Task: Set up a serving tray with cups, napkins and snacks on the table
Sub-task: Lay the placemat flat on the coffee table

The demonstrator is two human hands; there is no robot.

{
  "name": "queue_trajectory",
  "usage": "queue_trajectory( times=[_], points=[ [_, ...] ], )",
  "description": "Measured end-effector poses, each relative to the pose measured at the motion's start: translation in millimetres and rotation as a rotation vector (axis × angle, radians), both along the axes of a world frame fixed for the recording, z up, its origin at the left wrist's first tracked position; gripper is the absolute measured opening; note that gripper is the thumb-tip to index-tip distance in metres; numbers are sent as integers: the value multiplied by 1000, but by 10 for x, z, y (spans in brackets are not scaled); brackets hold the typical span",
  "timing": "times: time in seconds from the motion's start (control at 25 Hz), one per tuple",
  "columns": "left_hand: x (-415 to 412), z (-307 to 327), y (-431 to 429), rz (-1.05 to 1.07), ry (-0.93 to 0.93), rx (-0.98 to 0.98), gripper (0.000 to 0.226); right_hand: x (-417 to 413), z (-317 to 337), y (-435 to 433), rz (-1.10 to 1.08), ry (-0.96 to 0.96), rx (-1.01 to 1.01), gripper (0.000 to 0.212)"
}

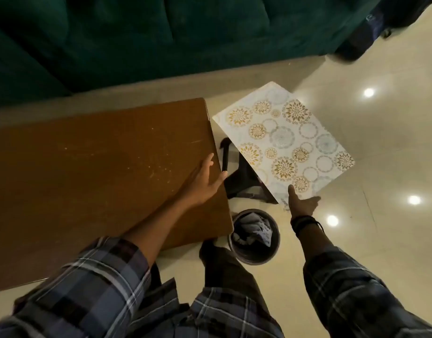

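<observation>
The patterned serving tray (285,140) sits right of centre in the frame, tilted over a dark stool (244,181), just beside the brown desk (88,167). The right hand (301,203) pinches its near corner, thumb on top and fingers underneath, arm outstretched. The left hand (205,184) lies flat with straight fingers on the desk's right edge. A bin (254,258) stands between the arms.

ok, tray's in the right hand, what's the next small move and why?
Probably swing the tray left and set it flat on the table. The right hand pinches its near corner, thumb on top, and it is over the stool, just off the table's edge. The left hand lies flat on that edge.
</observation>
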State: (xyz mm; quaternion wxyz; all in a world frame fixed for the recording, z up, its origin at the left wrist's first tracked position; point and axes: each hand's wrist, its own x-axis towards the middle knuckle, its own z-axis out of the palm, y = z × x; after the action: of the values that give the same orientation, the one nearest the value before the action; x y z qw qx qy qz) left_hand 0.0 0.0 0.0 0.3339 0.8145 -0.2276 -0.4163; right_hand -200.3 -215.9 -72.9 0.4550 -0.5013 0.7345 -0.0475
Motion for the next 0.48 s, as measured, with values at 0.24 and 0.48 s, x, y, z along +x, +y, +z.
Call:
queue_trajectory(
  times=[0.24,0.48],
  points=[
    [-177,-240,-279,124,127,5,79,-228,-333,-362,-304,-118,158,104],
    [-136,-270,-161,280,193,-29,74,-138,85,-149,-283,-598,234,66]
  ],
)
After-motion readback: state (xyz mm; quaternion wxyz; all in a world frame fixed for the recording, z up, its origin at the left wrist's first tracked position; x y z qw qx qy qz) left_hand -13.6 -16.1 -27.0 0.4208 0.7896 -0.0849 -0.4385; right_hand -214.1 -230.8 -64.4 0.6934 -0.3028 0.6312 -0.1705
